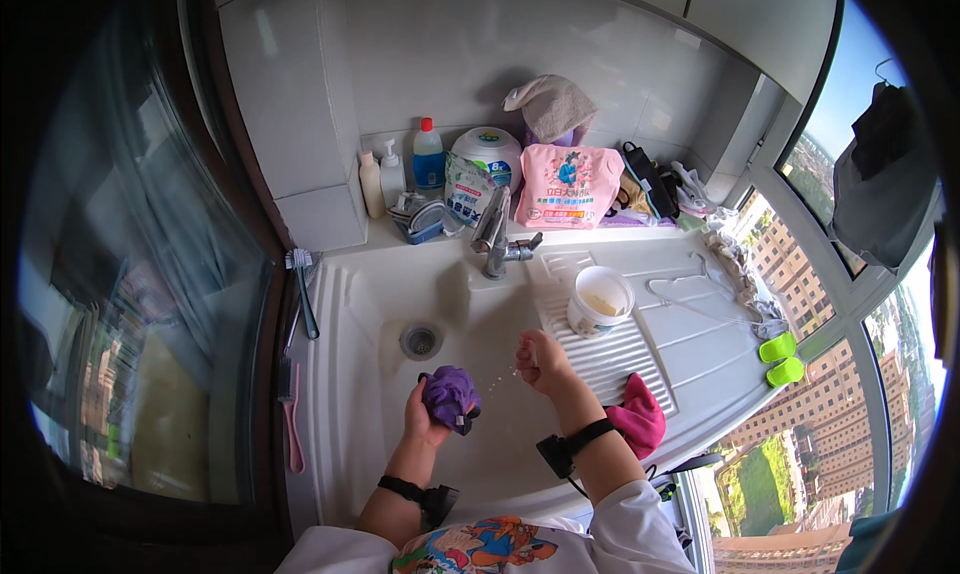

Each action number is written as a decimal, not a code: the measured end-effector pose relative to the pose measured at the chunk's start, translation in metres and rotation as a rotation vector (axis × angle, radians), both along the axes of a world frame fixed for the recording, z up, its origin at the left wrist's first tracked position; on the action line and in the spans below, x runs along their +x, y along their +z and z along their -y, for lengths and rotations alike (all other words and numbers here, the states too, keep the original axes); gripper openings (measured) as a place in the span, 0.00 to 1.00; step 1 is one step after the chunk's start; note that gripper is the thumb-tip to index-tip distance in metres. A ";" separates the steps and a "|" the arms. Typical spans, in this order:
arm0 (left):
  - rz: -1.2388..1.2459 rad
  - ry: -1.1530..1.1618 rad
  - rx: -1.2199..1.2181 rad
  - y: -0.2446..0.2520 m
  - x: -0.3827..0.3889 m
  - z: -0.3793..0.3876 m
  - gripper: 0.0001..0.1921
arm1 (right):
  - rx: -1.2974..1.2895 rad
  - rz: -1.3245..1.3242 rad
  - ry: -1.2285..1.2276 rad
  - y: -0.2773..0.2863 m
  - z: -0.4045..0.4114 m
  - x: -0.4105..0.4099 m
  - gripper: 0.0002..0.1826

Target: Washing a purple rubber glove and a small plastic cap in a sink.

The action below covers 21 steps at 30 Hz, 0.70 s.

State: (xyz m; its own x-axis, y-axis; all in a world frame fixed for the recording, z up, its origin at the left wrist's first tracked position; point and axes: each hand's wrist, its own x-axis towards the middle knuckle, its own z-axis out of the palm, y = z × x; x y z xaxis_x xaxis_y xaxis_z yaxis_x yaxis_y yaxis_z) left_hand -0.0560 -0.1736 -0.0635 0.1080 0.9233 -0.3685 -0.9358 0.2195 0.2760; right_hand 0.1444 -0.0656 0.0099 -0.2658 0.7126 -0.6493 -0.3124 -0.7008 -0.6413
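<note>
My left hand (424, 418) cups a bunched purple cloth (450, 395) with dark edging and a small white tag, held above the sink basin (480, 454). To its right, my right hand (541, 362) is curled into a fist over the basin's right side. White specks (501, 379) show in the gap between the fist and the cloth; whether they are drops or grains is unclear. Nothing else can be made out inside the fist. Beyond that hand, a white plastic tub (600, 301) with pale contents stands on the ribbed washboard (652, 364).
A chrome faucet (495, 236) rises behind the basin, near the drain (421, 342). A pink cloth (641, 416) lies by my right forearm. Brushes (302, 292) line the left edge. Bottles (428, 157) and a pink detergent bag (570, 186) stand on the back ledge. Green slippers (780, 358) are at right.
</note>
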 end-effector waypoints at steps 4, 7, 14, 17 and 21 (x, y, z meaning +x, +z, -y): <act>-0.026 -0.032 -0.021 0.012 0.006 -0.001 0.24 | 0.016 -0.087 0.026 0.016 -0.005 0.005 0.07; -0.076 -0.037 -0.047 0.017 0.009 -0.007 0.23 | 0.092 0.160 0.222 -0.015 0.005 -0.014 0.05; -0.158 -0.032 -0.084 0.032 0.017 -0.019 0.23 | 0.433 0.582 0.805 -0.085 -0.010 0.010 0.09; -0.173 0.005 -0.089 0.033 0.009 -0.013 0.23 | 0.387 0.229 0.390 0.011 -0.003 0.016 0.10; -0.184 -0.013 -0.083 0.038 0.018 -0.014 0.22 | 0.462 -0.018 -0.015 0.053 -0.032 0.060 0.18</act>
